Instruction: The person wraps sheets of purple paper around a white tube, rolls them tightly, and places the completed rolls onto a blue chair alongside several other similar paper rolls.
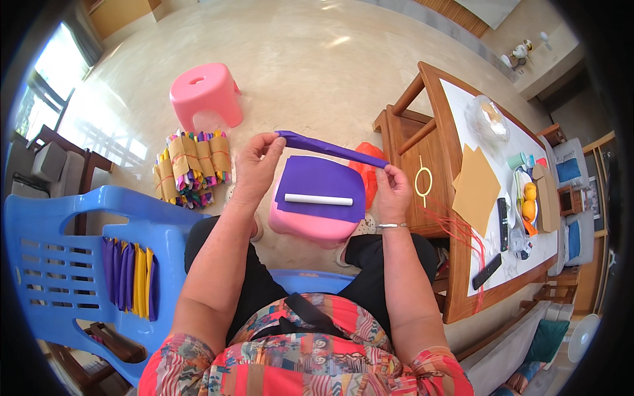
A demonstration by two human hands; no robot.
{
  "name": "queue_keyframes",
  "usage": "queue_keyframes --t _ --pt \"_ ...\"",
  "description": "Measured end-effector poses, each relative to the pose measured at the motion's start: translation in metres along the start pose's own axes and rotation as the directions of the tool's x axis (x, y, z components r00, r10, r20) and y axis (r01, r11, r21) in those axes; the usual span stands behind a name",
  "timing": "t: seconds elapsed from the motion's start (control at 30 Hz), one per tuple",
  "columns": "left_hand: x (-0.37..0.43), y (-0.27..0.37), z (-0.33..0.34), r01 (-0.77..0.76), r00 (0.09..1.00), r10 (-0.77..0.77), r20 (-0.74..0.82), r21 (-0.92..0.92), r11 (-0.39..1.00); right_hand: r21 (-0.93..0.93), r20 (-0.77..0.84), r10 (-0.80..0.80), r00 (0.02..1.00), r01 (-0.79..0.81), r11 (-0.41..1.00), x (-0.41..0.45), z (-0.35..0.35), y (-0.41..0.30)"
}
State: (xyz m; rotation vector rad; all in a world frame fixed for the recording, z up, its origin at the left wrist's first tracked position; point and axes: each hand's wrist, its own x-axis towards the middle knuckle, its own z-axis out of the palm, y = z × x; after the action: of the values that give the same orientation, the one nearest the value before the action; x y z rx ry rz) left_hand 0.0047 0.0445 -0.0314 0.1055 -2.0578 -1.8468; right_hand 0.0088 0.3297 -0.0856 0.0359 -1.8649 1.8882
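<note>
A long, narrow purple strip of rolled or folded paper (332, 148) is stretched between my two hands. My left hand (258, 166) pinches its left end, and my right hand (394, 193) pinches the lower right end. Beneath it, flat purple sheets (322, 173) lie on a pink plastic stool (307, 228) between my knees. A white roll or rod (318, 200) rests across the sheets, touched by neither hand.
Purple and yellow rolls (130, 277) lie on a blue plastic chair (111, 205) at left. Bundled colourful rolls (193, 163) sit on the floor by another pink stool (205, 91). At right, a wooden table (438, 89) holds brown paper (475, 190), red strings (458, 230) and remotes (487, 271).
</note>
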Motion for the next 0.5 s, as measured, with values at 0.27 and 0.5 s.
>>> queue_keyframes --t 0.27,0.5 --pt "0.006 0.022 -0.017 0.327 0.942 -0.288 0.174 -0.274 0.904 0.180 0.090 0.124 0.988 -0.139 0.974 0.002 -0.003 -0.002" --pt "0.008 0.040 -0.030 0.287 0.923 -0.249 0.293 -0.095 0.953 0.065 0.153 0.327 0.932 -0.340 0.938 0.008 -0.013 -0.012"
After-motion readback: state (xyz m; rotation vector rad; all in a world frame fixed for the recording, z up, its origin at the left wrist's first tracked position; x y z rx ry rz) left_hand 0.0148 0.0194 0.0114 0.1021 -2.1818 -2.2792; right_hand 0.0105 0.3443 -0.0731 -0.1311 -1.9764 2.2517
